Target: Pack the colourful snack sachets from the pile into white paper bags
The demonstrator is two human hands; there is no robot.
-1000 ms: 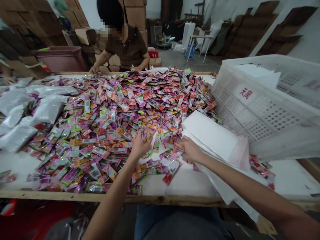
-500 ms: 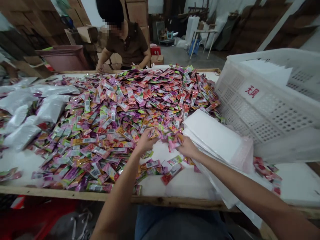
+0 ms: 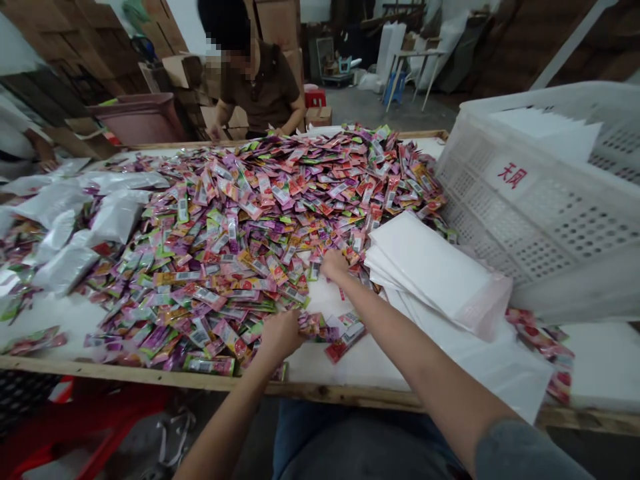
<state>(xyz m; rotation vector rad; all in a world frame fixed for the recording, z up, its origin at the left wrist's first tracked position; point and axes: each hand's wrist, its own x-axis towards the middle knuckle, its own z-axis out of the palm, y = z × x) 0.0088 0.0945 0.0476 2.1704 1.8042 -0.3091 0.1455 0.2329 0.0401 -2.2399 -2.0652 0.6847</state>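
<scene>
A big heap of small colourful sachets covers the white-topped table. My left hand is low near the table's front edge, closed around a small bunch of sachets. My right hand reaches further in, fingers curled down onto sachets at the heap's near edge, beside a stack of white bags. Whether the right hand grips any sachet is hidden by its back.
A white perforated crate stands at the right with white bags inside. Filled silvery pouches lie at the left. Another person works at the table's far side. A pink tub and cardboard boxes stand behind.
My left hand has pulled back toward the front edge with a bunch of sachets. My right hand has moved forward and left into the heap. The view shifted slightly.
</scene>
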